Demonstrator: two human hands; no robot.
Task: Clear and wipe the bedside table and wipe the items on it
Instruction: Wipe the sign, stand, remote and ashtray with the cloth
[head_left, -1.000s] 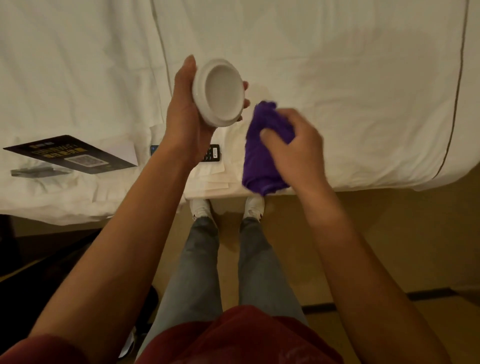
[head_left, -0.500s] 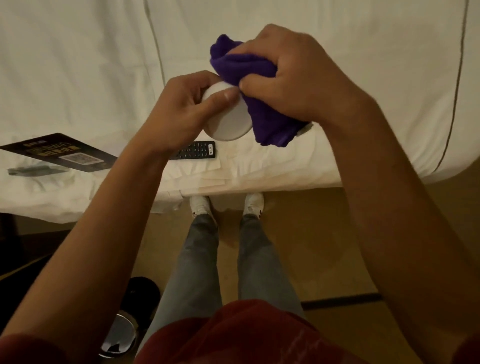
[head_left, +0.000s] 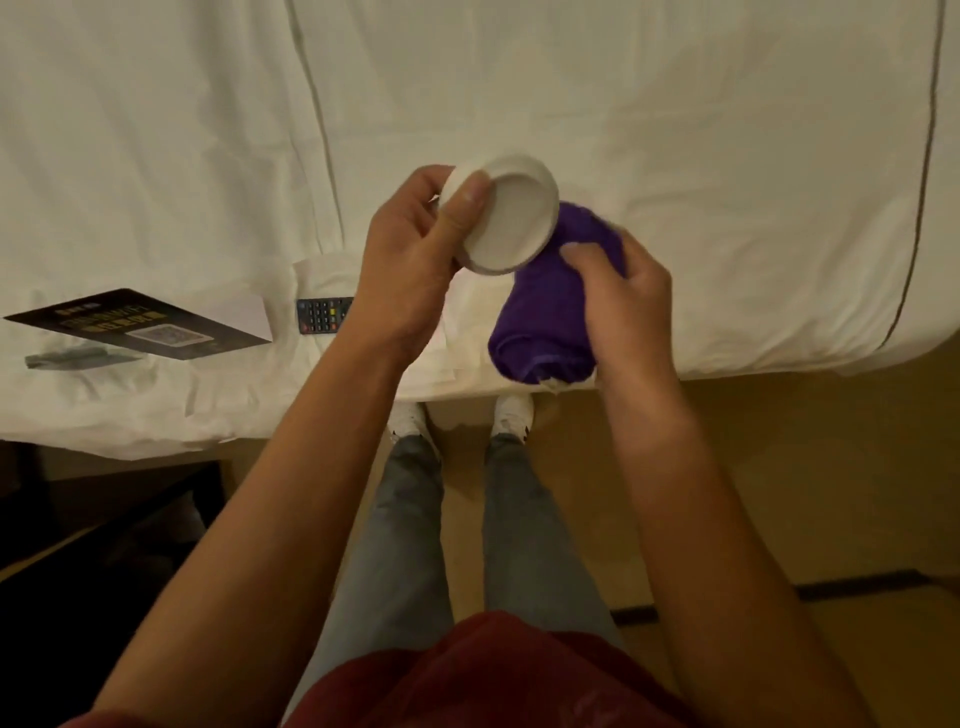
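Observation:
My left hand grips a small round white dish by its edge, with its flat underside turned toward me, above the bed. My right hand holds a bunched purple cloth just below and to the right of the dish; the cloth's top edge touches the dish's rim. A black remote control lies on the white bedsheet, partly hidden behind my left wrist. A black card with a QR code rests on the sheet at the left.
A dark pen-like item lies on the sheet below the card. A dark piece of furniture stands at the lower left. My legs and white shoes are at the bed's edge on a tan floor.
The cloth has come off the top of the dish and dropped to its lower right. My left hand has turned the dish so its flat underside faces me.

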